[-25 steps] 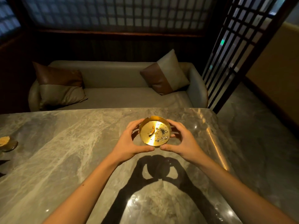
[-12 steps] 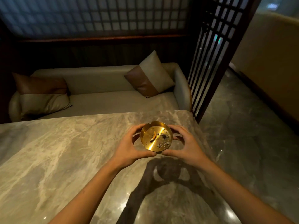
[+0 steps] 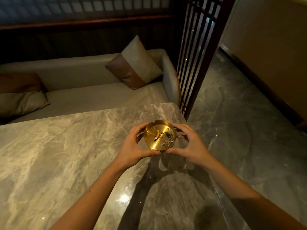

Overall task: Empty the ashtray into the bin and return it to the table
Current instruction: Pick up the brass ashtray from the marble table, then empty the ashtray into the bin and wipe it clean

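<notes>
1. Grip: the left hand (image 3: 132, 146) and right hand (image 3: 191, 145) are both closed on one round brass-coloured ashtray (image 3: 159, 135), fingers curled round its far rim and thumbs nearly meeting at the near edge.
2. Location: the ashtray is held just above the right end of the marble worktop (image 3: 58, 155), roughly level and open side up.
3. Contents, counted: one cigarette butt (image 3: 157, 136) near the centre and one scatter of grey ash (image 3: 168, 138) to its right.
4. Handling, judged: rigid metal, smooth, probably light but slippery; taking it by the outer rim on opposite sides suits it. Loose ash will spill if tilted early.
5. Surroundings: one sofa (image 3: 93, 98), two cushions, one slatted screen (image 3: 197, 52). No bin is in view.
</notes>
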`<state>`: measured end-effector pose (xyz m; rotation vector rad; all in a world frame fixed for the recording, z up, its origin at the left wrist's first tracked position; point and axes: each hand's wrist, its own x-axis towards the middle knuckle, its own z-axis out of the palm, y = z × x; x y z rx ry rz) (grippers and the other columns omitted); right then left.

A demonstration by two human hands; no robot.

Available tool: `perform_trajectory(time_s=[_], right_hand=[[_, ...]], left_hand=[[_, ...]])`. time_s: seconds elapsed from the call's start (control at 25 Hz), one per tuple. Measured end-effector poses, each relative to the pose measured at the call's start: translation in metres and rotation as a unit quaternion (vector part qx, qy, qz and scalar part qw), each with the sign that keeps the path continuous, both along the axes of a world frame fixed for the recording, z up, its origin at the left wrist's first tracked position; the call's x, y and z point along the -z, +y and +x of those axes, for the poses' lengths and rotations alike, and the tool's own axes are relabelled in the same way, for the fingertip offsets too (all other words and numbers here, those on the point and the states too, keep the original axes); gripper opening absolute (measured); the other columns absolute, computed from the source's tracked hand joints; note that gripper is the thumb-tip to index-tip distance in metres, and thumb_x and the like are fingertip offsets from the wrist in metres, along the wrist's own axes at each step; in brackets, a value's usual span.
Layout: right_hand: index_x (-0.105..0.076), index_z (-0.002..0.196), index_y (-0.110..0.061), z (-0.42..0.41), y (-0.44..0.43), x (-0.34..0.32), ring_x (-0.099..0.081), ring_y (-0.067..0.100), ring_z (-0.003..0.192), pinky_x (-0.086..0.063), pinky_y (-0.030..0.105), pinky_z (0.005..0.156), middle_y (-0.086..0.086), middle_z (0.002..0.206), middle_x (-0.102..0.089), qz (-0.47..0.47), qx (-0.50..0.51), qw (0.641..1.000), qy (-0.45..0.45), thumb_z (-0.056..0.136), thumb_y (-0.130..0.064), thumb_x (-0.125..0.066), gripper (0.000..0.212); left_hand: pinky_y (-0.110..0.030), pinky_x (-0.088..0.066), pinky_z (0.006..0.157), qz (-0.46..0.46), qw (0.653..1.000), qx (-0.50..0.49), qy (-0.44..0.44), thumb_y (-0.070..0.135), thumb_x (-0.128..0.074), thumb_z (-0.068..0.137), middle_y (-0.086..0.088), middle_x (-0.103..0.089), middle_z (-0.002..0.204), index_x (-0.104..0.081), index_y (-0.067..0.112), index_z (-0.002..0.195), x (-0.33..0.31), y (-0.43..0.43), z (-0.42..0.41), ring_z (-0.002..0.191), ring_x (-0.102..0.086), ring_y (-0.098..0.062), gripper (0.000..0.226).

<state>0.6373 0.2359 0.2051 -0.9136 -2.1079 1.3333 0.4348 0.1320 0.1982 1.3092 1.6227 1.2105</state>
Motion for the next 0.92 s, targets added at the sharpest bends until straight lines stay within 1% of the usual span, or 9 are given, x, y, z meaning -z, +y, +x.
perform_trajectory(time_s=[0.08,0.2,0.32,0.44,0.56,0.64,0.72,0.84,0.92], right_hand=[[-0.048,0.133,-0.03,0.004,-0.002,0.004,-0.051,-0.004,0.117,-0.046,0.019,0.096,-0.014,0.129,-0.051,-0.001,0.018,1.0,-0.004,0.054,-0.039,-0.088,0.089],[-0.05,0.134,-0.027,0.012,-0.005,0.011,-0.054,0.003,0.117,-0.049,0.028,0.098,-0.009,0.13,-0.052,-0.015,0.054,0.998,-0.01,0.055,-0.039,-0.089,0.089],[-0.052,0.131,-0.028,0.02,-0.009,0.015,-0.057,0.003,0.113,-0.05,0.032,0.099,-0.008,0.127,-0.054,-0.036,0.088,0.995,-0.012,0.053,-0.044,-0.087,0.087],[-0.051,0.13,-0.03,0.028,-0.011,0.023,-0.058,0.005,0.114,-0.049,0.032,0.099,-0.005,0.128,-0.055,-0.056,0.121,0.991,-0.009,0.051,-0.054,-0.085,0.09],[-0.049,0.132,-0.03,0.043,-0.007,0.03,-0.056,0.005,0.117,-0.048,0.032,0.1,-0.007,0.13,-0.054,-0.077,0.124,0.989,-0.019,0.054,-0.047,-0.086,0.088],[-0.048,0.134,-0.027,0.055,-0.001,0.034,-0.054,0.006,0.119,-0.047,0.035,0.102,-0.008,0.13,-0.053,-0.096,0.126,0.987,-0.031,0.055,-0.04,-0.086,0.088],[-0.048,0.134,-0.027,0.069,0.011,0.039,-0.052,0.008,0.122,-0.046,0.037,0.104,-0.009,0.13,-0.053,-0.12,0.123,0.985,-0.033,0.055,-0.039,-0.087,0.089],[-0.048,0.134,-0.026,0.101,0.043,0.053,-0.051,0.01,0.125,-0.045,0.04,0.104,-0.005,0.131,-0.055,-0.13,0.111,0.985,-0.034,0.054,-0.041,-0.088,0.09],[-0.047,0.134,-0.025,0.125,0.07,0.064,-0.05,0.012,0.126,-0.044,0.041,0.106,-0.003,0.132,-0.055,-0.142,0.098,0.984,-0.039,0.058,-0.03,-0.087,0.086]], left_hand=[[-0.023,-0.042,0.107,0.0,1.0,0.019,-0.002,0.037,-0.093,0.047,0.004,-0.055,0.134,-0.05,0.03,0.133,0.004,0.008,0.0,0.124,-0.053,-0.005,0.096],[-0.015,-0.04,0.105,-0.013,0.998,0.055,-0.009,0.04,-0.092,0.047,0.007,-0.054,0.133,-0.048,0.036,0.13,0.013,0.017,0.001,0.123,-0.052,0.0,0.094],[-0.017,-0.041,0.105,-0.031,0.995,0.091,-0.03,0.036,-0.095,0.047,0.005,-0.054,0.134,-0.048,0.036,0.129,0.025,0.028,0.002,0.123,-0.053,-0.003,0.094],[-0.021,-0.041,0.107,-0.04,0.992,0.113,-0.045,0.04,-0.093,0.046,0.005,-0.056,0.134,-0.049,0.036,0.13,0.036,0.04,0.007,0.123,-0.054,-0.005,0.095],[-0.027,-0.042,0.108,-0.043,0.991,0.118,-0.043,0.033,-0.095,0.048,0.004,-0.054,0.133,-0.049,0.028,0.134,0.046,0.048,0.021,0.123,-0.054,-0.007,0.097],[-0.027,-0.043,0.108,-0.048,0.992,0.112,-0.043,0.035,-0.094,0.048,0.002,-0.053,0.134,-0.049,0.025,0.135,0.051,0.053,0.034,0.123,-0.053,-0.007,0.099],[-0.024,-0.042,0.108,-0.056,0.992,0.103,-0.047,0.04,-0.092,0.046,0.002,-0.052,0.135,-0.048,0.025,0.135,0.055,0.062,0.051,0.123,-0.053,-0.006,0.101],[-0.025,-0.042,0.108,-0.072,0.993,0.078,-0.055,0.039,-0.093,0.047,0.003,-0.053,0.134,-0.047,0.034,0.131,0.066,0.084,0.086,0.124,-0.052,-0.007,0.096],[-0.026,-0.041,0.109,-0.085,0.993,0.05,-0.061,0.031,-0.094,0.05,0.002,-0.053,0.136,-0.047,0.034,0.132,0.075,0.1,0.115,0.126,-0.051,-0.008,0.095]])
